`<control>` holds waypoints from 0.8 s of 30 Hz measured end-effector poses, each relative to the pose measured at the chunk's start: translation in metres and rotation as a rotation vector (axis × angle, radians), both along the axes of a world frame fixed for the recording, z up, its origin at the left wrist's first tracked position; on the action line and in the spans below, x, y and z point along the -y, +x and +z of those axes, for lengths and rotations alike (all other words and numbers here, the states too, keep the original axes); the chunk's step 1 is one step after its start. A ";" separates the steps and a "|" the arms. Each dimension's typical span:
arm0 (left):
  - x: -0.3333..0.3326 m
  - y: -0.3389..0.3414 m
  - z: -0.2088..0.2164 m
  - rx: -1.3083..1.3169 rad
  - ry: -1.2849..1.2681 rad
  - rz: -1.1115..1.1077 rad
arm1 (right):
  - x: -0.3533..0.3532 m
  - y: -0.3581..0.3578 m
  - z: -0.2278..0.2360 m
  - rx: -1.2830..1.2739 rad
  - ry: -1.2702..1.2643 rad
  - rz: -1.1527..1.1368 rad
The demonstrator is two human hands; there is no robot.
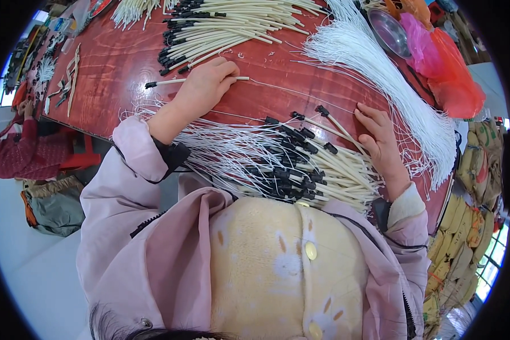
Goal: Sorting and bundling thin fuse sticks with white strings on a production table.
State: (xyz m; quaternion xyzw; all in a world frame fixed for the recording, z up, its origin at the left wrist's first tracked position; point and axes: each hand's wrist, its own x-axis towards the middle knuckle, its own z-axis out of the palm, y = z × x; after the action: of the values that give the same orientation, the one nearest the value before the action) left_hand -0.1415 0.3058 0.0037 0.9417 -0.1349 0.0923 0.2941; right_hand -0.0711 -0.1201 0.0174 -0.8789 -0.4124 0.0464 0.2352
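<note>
My left hand [207,85] is closed on a cream stick [175,81] with a black end piece, just above the red table [119,56]. From the stick's right end a thin white string [300,90] runs nearly straight to the fingers of my right hand [378,133], which seem to pinch it; the exact grip is hard to make out. Between my forearms lies a pile of cream sticks [345,181] with black ends, and their white strings [221,144] trail to the left. Two of these sticks point up toward my right hand.
A large bundle of cream sticks [232,31] lies across the far table. Long white strings [374,62] spread at the right, beside a metal bowl [389,33] and red and pink plastic bags [445,68]. Another person [31,144] is at the far left. Stacked sacks [459,238] stand right.
</note>
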 end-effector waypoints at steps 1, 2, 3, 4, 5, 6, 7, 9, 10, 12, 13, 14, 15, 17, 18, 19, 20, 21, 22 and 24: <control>0.000 0.000 0.000 -0.001 0.008 -0.001 | 0.000 0.000 0.000 -0.003 0.004 -0.003; 0.000 0.001 0.000 0.000 0.015 -0.003 | 0.000 0.000 0.000 -0.005 0.004 -0.004; 0.001 0.001 0.000 -0.002 0.015 -0.004 | 0.000 0.000 0.000 -0.012 0.001 -0.007; 0.001 0.002 0.000 -0.001 0.020 -0.010 | 0.000 0.000 0.001 -0.019 -0.001 -0.010; 0.001 0.002 0.000 0.000 0.025 -0.015 | 0.000 0.000 0.001 -0.026 -0.004 -0.012; 0.002 0.003 0.000 0.001 0.030 -0.020 | 0.000 0.000 0.001 -0.027 -0.004 -0.013; 0.002 0.003 0.000 -0.002 0.030 -0.021 | 0.000 0.000 0.001 -0.033 -0.004 -0.016; 0.003 0.005 0.000 -0.003 0.036 -0.026 | 0.000 0.000 0.001 -0.044 -0.003 -0.022; 0.003 0.005 0.000 -0.004 0.039 -0.028 | 0.001 0.000 0.001 -0.047 -0.004 -0.023; 0.003 0.006 0.000 -0.002 0.044 -0.032 | 0.000 0.000 0.001 -0.046 -0.004 -0.023; 0.002 0.006 0.000 0.003 0.048 -0.034 | 0.000 0.000 0.001 -0.045 -0.004 -0.022; 0.001 0.006 0.000 0.007 0.053 -0.037 | 0.001 0.000 0.001 -0.046 -0.005 -0.023; 0.001 0.007 0.000 0.007 0.052 -0.038 | 0.001 0.000 0.001 -0.051 -0.006 -0.026; 0.000 0.007 0.000 0.009 0.063 -0.030 | 0.001 0.000 0.001 -0.062 -0.009 -0.030; 0.000 0.006 0.000 0.009 0.069 -0.026 | 0.001 0.000 0.000 -0.063 -0.008 -0.029; 0.000 0.006 0.000 0.008 0.069 -0.025 | 0.000 0.000 -0.002 -0.048 0.027 -0.028; 0.000 0.006 0.000 0.014 0.068 -0.028 | -0.001 0.000 -0.003 -0.033 0.063 -0.028; 0.000 0.006 0.000 0.021 0.066 -0.031 | -0.001 0.000 -0.004 -0.019 0.099 -0.028; 0.000 0.006 0.000 0.027 0.064 -0.034 | -0.001 0.001 -0.004 -0.019 0.098 -0.027; 0.001 0.007 0.000 0.023 0.060 -0.036 | 0.000 0.002 -0.005 -0.029 0.106 -0.026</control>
State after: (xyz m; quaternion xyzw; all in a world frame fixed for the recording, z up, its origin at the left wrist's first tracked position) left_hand -0.1343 0.3051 0.0038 0.9465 -0.1578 0.0940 0.2655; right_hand -0.0694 -0.1197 0.0122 -0.8697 -0.3994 0.0343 0.2880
